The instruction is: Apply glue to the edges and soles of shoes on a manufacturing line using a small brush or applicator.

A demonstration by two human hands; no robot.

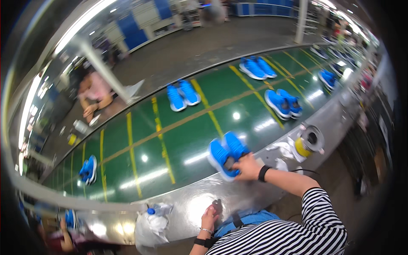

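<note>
My right hand (248, 167) reaches over the near edge of the belt and is closed on the heel end of a pair of blue sneakers (222, 154). Their white soles show along the side, and their toes point away from me. Low in front of my body, my left hand (208, 218) is closed around a small dark thing (217, 206) above the metal ledge. What that thing is, I cannot make out.
More blue sneakers (183, 95) stand in pairs along the green conveyor belt (140, 148). On the metal ledge (187, 210) are a yellow-and-grey can (304, 148), crumpled white cloth and a white plastic bag (152, 227). Across the belt sits another person (95, 95).
</note>
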